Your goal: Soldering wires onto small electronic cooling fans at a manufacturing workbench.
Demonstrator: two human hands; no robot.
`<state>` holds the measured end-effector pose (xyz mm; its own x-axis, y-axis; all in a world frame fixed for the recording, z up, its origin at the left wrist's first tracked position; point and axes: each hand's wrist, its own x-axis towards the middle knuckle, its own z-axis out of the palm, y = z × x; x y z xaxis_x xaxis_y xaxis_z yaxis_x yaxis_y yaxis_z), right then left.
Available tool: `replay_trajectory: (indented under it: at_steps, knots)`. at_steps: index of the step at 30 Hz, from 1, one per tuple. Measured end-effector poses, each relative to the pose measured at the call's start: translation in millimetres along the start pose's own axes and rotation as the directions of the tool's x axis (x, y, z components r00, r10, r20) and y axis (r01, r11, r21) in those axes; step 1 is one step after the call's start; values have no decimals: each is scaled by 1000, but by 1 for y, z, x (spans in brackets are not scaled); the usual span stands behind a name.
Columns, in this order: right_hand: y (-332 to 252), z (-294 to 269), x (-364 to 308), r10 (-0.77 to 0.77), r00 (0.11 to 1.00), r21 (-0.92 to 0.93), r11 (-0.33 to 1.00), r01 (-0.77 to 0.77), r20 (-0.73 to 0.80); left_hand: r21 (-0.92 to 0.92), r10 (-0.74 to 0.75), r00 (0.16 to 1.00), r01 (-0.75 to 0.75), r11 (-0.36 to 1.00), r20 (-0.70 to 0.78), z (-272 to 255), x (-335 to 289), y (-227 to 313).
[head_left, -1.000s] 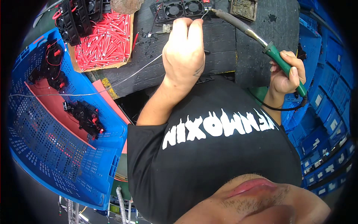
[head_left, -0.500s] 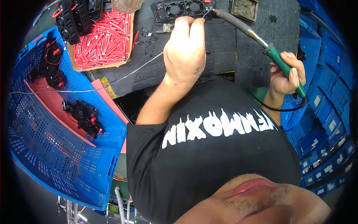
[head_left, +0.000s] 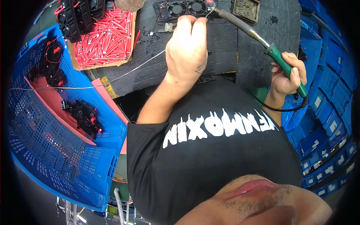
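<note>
My left hand (head_left: 186,52) is closed in a pinch on a thin strand of solder wire (head_left: 92,87), which trails off to the left across the blue crate. Its short end pokes out past my fingertips toward the corner of a black twin-fan unit (head_left: 186,8). In my right hand (head_left: 288,75) is a green-handled soldering iron (head_left: 279,58), gripped round the handle. The iron's tip meets the wire end, or nearly so, at a small part on the fan unit's right edge; the exact contact is too small to tell.
A cardboard box of red sleeved pieces (head_left: 107,41) stands left on the dark bench (head_left: 221,56), with black fan units (head_left: 77,20) by it. A blue perforated crate (head_left: 84,176) holds more fan assemblies (head_left: 82,116). A grimy tray (head_left: 245,10) sits behind the iron; blue bins (head_left: 330,116) line the right.
Both hands stay almost in place, the solder wire and iron still at the fan unit's corner. The fan unit appears shifted very slightly to the right.
</note>
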<state>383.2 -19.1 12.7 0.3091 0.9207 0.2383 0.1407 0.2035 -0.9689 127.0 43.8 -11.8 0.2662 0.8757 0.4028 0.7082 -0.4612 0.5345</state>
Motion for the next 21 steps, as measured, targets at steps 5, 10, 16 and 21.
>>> replay_trajectory:
  at_steps: [5, 10, 16, 21]
  knots:
    - [2, -2, -1, -10, 1000, 10, 1000, 10, 7, -29, -55, 998, 54, 998, -14, -15, -1, 3]
    - [6, -5, -2, 3, 997, 4, 1000, -3, -76, -92, -184, 983, 184, 979, 10, -34, -14, -9]
    - [11, -19, 2, 92, 980, 132, 989, -69, -176, -195, -438, 861, 491, 849, 258, -79, -29, -16]
    - [15, -17, 5, 113, 970, 137, 987, -84, -217, -54, -431, 850, 467, 883, 302, -100, -42, -40]
